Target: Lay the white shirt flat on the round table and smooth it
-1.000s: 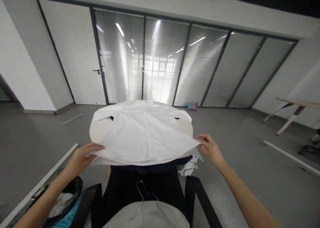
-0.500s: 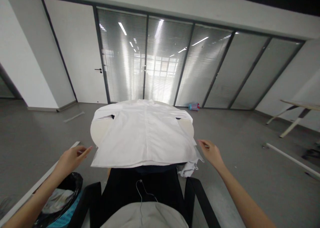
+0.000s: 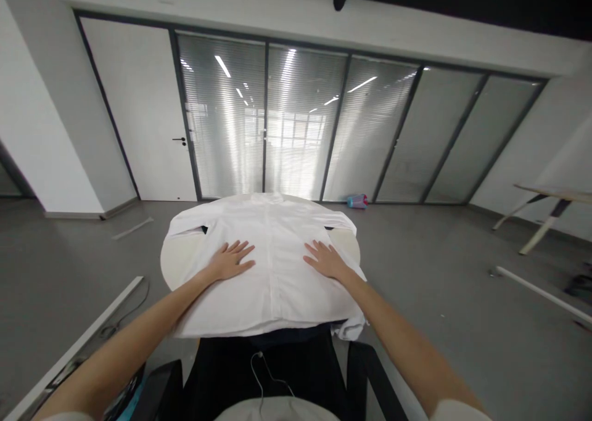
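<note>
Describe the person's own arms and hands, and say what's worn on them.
The left hand and right hand are bare: no gloves, and no ring or watch shows. The left forearm and right forearm are bare too, up to pale sleeves at the view's bottom edge.

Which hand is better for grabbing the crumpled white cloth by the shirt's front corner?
Probably the right hand. It lies flat on the white shirt on the same side as the crumpled white cloth, so it has less far to go. The left hand is on the shirt's other side.
</note>
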Demonstrator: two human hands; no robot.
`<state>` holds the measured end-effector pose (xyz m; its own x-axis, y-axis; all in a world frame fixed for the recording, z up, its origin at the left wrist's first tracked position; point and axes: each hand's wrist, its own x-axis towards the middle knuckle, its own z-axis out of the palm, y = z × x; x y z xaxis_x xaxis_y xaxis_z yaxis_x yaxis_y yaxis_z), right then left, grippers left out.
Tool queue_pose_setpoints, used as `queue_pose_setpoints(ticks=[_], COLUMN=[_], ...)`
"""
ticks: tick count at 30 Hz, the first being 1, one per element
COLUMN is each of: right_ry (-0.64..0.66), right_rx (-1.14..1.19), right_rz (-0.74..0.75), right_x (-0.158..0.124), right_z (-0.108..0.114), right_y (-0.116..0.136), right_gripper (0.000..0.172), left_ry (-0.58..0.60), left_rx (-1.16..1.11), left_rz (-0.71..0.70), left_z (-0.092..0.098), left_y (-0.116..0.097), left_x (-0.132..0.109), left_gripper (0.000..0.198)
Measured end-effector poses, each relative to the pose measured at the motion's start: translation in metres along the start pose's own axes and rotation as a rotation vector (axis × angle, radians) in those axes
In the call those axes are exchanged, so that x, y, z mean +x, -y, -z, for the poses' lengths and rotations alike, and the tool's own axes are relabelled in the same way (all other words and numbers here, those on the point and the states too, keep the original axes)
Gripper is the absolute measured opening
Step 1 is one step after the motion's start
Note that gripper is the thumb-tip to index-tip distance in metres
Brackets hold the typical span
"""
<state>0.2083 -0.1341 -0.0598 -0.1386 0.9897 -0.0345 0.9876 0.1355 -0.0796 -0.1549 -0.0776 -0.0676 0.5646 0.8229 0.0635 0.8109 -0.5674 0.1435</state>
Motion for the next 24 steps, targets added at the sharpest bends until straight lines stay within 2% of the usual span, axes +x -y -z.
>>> queue_pose_setpoints(ticks=[2, 4, 6, 8, 11, 13, 15, 19, 22, 24], right_ry=[0.008, 0.017, 0.0, -0.069, -0.208, -0.223, -0.201, -0.201, -0.159, -0.1], right_rx=[0.013, 0.039, 0.046, 0.017, -0.034, -0.035, -0.03, -0.034, -0.024, -0.004], right_rz=[-0.097, -0.183, -0.221, -0.22, -0.174, -0.133, -0.101, -0.083, -0.13, -0.183], right_x=[-0.016, -0.03, -0.033, -0.021, 0.021, 0.058, 0.095, 0.16, 0.196, 0.216], right_z=[-0.001, 0.003, 0.011, 0.021, 0.033, 0.037, 0.037, 0.028, 0.018, 0.011], right_y=[-0.026, -0.048, -0.059, -0.059, -0.042, -0.025, -0.01, 0.004, -0.005, -0.016], right_gripper=[0.076, 0.072, 0.067, 0.066, 0.061, 0.059, 0.06, 0.065, 0.069, 0.072], left_ry=[0.008, 0.006, 0.0, -0.065, -0.232, -0.309, -0.335, -0.297, -0.225, -0.193], left_rx=[0.006, -0.001, -0.027, -0.078, -0.14, -0.142, -0.13, -0.077, -0.002, 0.032], left_rz=[-0.013, -0.042, -0.091, -0.097, 0.025, 0.159, 0.271, 0.381, 0.472, 0.465], left_z=[-0.005, -0.004, 0.002, 0.01, 0.021, 0.026, 0.028, 0.022, 0.01, 0.002], left_y=[0.014, 0.024, 0.031, 0.036, 0.043, 0.048, 0.054, 0.071, 0.09, 0.105], left_x=[-0.009, -0.014, -0.012, 0.001, 0.04, 0.072, 0.102, 0.145, 0.164, 0.174], left_gripper=[0.073, 0.074, 0.072, 0.063, 0.055, 0.054, 0.054, 0.065, 0.07, 0.073])
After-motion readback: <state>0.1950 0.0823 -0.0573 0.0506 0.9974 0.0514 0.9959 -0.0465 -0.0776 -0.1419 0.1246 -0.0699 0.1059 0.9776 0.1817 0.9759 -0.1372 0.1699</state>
